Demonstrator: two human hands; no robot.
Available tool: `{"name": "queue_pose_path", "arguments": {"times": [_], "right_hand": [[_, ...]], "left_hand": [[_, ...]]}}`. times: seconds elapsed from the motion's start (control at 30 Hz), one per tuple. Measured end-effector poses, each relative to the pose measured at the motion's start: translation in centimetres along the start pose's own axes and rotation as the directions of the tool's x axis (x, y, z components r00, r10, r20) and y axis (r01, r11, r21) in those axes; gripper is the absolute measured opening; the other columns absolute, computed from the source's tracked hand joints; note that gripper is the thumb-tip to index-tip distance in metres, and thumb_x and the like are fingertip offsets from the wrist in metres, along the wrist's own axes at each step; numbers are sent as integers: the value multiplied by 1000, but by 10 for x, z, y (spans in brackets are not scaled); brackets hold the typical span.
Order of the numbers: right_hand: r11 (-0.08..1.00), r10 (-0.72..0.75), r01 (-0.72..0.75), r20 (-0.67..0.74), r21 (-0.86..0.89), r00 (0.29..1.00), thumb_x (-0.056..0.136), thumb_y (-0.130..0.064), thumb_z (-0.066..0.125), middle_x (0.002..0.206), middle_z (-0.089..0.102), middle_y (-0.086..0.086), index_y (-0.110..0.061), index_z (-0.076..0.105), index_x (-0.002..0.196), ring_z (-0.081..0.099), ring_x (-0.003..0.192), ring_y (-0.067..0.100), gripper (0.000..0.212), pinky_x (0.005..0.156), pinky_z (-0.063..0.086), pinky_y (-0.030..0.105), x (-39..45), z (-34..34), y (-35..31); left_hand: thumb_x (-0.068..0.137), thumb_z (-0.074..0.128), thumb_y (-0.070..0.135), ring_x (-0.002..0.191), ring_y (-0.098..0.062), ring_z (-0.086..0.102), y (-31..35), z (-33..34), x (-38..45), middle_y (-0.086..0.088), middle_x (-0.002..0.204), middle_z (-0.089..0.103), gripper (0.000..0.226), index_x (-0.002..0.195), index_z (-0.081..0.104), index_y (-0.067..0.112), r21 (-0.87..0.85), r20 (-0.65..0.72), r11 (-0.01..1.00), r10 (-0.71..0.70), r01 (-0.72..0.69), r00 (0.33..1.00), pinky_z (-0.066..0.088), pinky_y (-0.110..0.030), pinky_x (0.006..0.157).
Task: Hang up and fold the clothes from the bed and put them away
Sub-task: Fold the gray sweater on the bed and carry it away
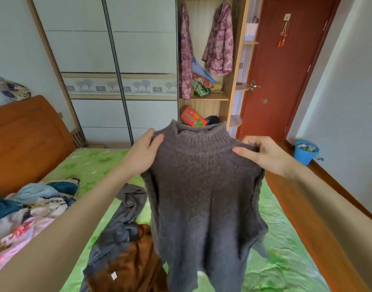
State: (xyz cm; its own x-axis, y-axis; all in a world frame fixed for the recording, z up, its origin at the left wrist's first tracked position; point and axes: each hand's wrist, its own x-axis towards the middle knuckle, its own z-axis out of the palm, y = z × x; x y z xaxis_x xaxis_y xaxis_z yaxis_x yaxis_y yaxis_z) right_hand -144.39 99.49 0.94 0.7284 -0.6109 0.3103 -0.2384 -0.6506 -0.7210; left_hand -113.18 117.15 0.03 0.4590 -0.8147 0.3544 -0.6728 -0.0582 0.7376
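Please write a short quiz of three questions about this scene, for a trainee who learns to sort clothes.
1. True or false: the grey sweater lies flat on the bed.
2. Which hands hold the sweater? A) left hand only B) right hand only C) both
3. What colour is the garment lying on the bed below the sweater's left side?

Key
1. False: it hangs in the air, held at the shoulders.
2. C
3. Brown, next to a dark grey garment.

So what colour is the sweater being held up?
Dark grey-brown knit sweater, plain and unpatterned; head view.
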Motion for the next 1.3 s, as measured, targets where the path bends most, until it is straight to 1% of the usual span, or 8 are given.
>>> {"name": "queue_pose_path", "arguments": {"times": [0.17, 0.3, 0.5, 0.77, 0.9, 1.03, 1.13, 1.3], "right_hand": [[992, 116, -118, -37, -52, 993, 96, -43, 67, 68, 43, -4, -2, 49, 73, 43, 62, 7, 51, 65, 35, 33, -14, -7, 35], [979, 18, -38, -100, -201, 995, 96, -54, 64, 65, 42, -10, -19, 48, 72, 42, 61, 6, 46, 63, 36, 35, -32, -20, 45], [807, -117, 121, 45, -578, 992, 99, -70, 47, 60, 46, -5, -39, 33, 77, 51, 56, 18, 40, 57, 48, 49, -71, -50, 22], [848, -52, 51, 13, -528, 999, 99, -67, 52, 57, 46, -3, -28, 50, 72, 45, 54, 18, 48, 56, 44, 34, -121, -71, 16], [910, 201, -148, 99, -386, 975, 96, -53, 55, 90, 71, 4, -26, 69, 101, 66, 84, 25, 31, 82, 55, 52, -120, -71, 41], [955, 242, -218, 102, -202, 965, 105, -23, 57, 97, 73, -4, -26, 72, 104, 68, 99, 24, 15, 93, 54, 49, -110, -73, 79], [949, 264, -244, 78, -200, 961, 108, -28, 52, 90, 69, -12, -34, 65, 99, 65, 91, 13, 17, 87, 53, 46, -89, -81, 108], [948, 265, -277, -94, -158, 960, 107, -42, 51, 76, 54, -4, -24, 50, 88, 50, 75, 15, 26, 71, 41, 41, -42, -89, 145]], "left_hand": [[107, 56, 47, 60, -5, 54, 3, 7, 18, 5, 69, 56, 43, 78, 56, 15, 97, 62, 992, 74, -80, 995, 37, -27, 57], [105, 55, 54, 63, -22, 56, -10, 21, -3, 0, 63, 57, 52, 69, 53, 17, 301, 59, 946, 104, -117, 993, 41, -40, 61], [101, 61, 58, 57, -13, 42, -18, 25, -27, 5, 60, 42, 56, 65, 46, 17, 48, 132, 990, 129, -136, 983, 32, -37, 63], [75, 52, 98, 50, -7, 40, -28, 7, -35, 10, 54, 41, 68, 65, 52, 30, 143, 386, 954, 190, -262, 903, 26, -34, 58], [93, 60, 70, 64, -16, 51, -39, 30, -31, 7, 67, 48, 47, 73, 52, 28, 181, 514, 956, 110, -233, 851, 31, -37, 64], [107, 56, 34, 87, -20, 57, -44, 47, -27, 0, 100, 64, 16, 94, 52, 27, 253, 613, 964, -96, -79, 784, 40, -33, 70], [110, 51, 39, 87, -25, 62, -37, 57, -23, -6, 97, 68, 24, 102, 64, 20, 278, 546, 959, -108, -58, 831, 48, -41, 78], [111, 48, 41, 90, -6, 67, -21, 91, -7, 6, 103, 76, 32, 112, 74, 23, 116, 281, 975, -216, 190, 935, 48, -12, 69]]}}
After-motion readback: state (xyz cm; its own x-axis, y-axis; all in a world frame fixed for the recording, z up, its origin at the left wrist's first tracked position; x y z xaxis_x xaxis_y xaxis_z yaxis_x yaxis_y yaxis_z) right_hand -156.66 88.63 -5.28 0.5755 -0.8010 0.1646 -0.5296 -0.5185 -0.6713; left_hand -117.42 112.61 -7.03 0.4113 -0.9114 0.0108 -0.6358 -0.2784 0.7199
